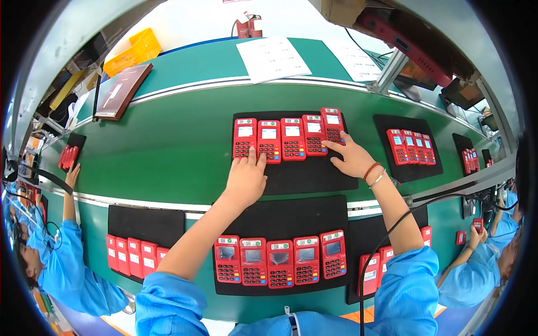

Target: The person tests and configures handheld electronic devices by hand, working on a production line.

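Several red card payment terminals with keypads stand in a row on a black mat (297, 180) on the green bench, their screens lit. My left hand (246, 176) reaches to the leftmost terminal (245, 130), fingertips at its lower keypad, by the edge of the neighbouring terminal (269, 134). My right hand (353, 157) is spread at the row's right end. One fingertip is at the keypad of the rightmost terminal (332, 120), another beside the terminal to its left (314, 127). Neither hand holds anything. Nearer me, a second row of red terminals (281, 260) with dark screens lies on another black mat (280, 215).
More red terminals lie on a mat at the right (434, 171), and others face down at lower left (134, 255) and lower right (370, 274). A black cable (403, 215) crosses my right arm. Co-workers in blue sleeves work at the left (78, 269) and right (471, 277).
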Demonstrator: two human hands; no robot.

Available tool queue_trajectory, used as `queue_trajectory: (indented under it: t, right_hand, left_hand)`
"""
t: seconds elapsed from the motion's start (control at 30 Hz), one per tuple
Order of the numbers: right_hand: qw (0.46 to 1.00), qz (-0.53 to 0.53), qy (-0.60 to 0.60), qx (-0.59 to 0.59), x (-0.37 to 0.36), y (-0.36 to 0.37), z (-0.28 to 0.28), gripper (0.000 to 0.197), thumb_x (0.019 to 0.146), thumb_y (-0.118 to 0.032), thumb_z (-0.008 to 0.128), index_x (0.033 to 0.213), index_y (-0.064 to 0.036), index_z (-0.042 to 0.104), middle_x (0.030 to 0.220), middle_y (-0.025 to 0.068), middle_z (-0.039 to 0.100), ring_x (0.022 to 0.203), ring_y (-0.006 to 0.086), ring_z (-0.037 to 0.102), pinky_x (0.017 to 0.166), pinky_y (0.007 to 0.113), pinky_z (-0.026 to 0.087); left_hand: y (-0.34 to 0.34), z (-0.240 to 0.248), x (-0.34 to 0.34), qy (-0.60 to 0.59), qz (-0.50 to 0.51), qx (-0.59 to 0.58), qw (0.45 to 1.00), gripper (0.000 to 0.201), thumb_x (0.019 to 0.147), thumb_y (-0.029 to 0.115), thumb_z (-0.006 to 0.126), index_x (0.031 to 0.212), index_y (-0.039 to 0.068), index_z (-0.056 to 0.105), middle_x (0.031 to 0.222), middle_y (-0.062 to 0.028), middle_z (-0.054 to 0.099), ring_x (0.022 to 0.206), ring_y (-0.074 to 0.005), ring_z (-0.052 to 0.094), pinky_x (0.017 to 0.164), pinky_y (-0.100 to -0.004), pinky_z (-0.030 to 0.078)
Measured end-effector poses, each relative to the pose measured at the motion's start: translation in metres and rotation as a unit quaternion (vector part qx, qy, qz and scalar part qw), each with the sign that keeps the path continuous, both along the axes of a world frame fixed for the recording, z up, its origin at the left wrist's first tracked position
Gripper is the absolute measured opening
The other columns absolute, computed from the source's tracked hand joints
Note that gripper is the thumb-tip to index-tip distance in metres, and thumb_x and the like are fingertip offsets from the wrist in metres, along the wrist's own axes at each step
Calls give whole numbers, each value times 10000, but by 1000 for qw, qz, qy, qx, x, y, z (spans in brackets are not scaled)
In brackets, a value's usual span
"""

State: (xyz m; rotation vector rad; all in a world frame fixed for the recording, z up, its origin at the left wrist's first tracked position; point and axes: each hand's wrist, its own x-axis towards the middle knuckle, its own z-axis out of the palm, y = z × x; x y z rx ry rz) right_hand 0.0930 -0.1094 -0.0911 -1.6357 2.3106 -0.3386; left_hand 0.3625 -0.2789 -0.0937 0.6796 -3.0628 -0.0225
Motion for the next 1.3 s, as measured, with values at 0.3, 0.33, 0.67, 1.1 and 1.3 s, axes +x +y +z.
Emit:
queue_trajectory:
  t: [0.3,0.33,0.67,1.1,1.3]
  right_hand:
    - [999,-16,-27,5,4,4,1,585,860,-228,661,1407,-332,483,1498,303,273,1302,464,444,1036,447,452]
    - [1000,-11,-26,-1,2,5,-1,591,853,-224,666,1406,-330,485,1499,303,271,1306,465,438,1038,446,451]
    - [998,38,54,-21,8,-1,-3,654,804,-302,702,1418,-248,482,1410,334,395,1256,453,482,1031,445,448]
    - [978,-20,-14,-208,5,-24,-35,414,846,-416,668,1154,-141,690,1215,208,603,1134,419,550,976,464,456]
    - [890,-436,-83,-104,-54,-15,-61,803,925,-629,463,1358,47,492,1312,287,547,1261,392,501,1039,443,398]
  left_hand:
    - [4,2,-12,36,30,-7,999,586,871,282,647,1377,37,483,1332,-286,522,1051,-351,622,960,-452,441]
    - [5,0,-12,51,28,-26,998,584,871,284,646,1376,38,485,1320,-287,530,1045,-354,626,958,-456,442]
    - [12,8,-36,-58,23,6,998,585,902,277,608,1438,110,442,1308,-384,492,970,-363,669,903,-457,471]
    - [-3,8,-60,39,39,43,998,359,842,378,643,1048,89,698,966,-195,653,961,-368,631,801,-479,496]
    - [-38,-26,-38,224,341,313,858,695,910,529,558,1321,-28,514,1274,-310,505,1240,-472,471,1041,-500,398]
